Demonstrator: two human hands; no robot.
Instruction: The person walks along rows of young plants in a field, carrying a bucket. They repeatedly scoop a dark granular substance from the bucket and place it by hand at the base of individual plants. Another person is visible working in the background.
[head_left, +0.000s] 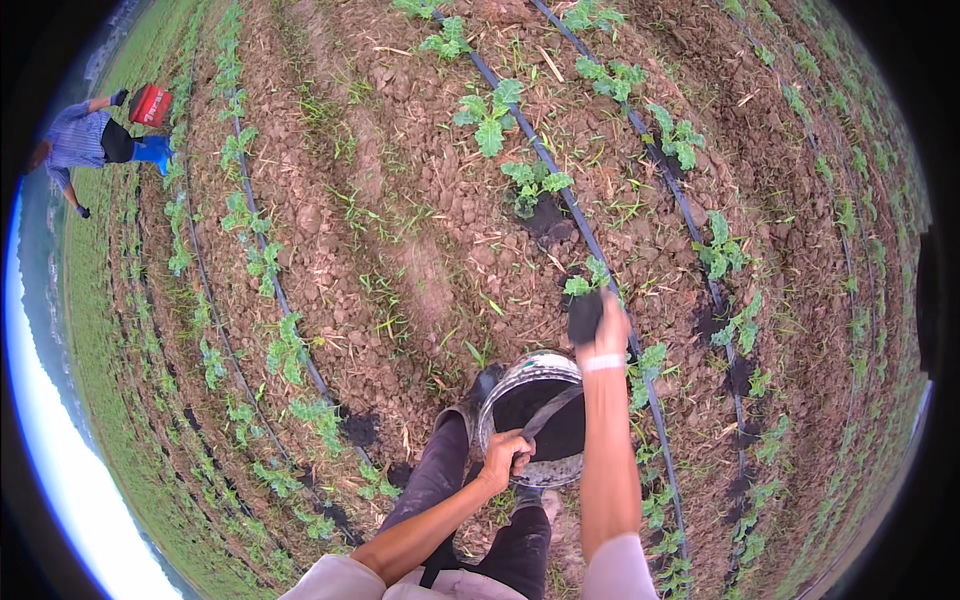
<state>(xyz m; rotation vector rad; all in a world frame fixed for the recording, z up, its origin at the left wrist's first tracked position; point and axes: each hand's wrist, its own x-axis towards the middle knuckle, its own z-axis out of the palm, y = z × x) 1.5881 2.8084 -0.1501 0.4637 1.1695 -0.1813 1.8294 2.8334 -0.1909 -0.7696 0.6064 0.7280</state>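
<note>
My left hand (508, 459) is closed around the dark strap-like handle of a white, dirt-smeared bucket (529, 366). Loose black material (544, 420), like compost or dark fertilizer, fills part of the bucket. My right hand (609, 330), with a white band at the wrist, is beyond the bucket and grips a small black cup-like container (585, 319); what is inside it cannot be seen. Just past that container grows a young leafy kale-like plant (589, 279), beside a black drip-irrigation hose (551, 161). Dark material (546, 219) lies on the soil below the plant farther up the row.
My boots (484, 386) stand in clumpy brown soil with weeds and straw. More plants (720, 251) line a second hose (686, 214) on the right. Rows (289, 349) continue at left, where another person (82, 139) carries a red bucket (151, 105).
</note>
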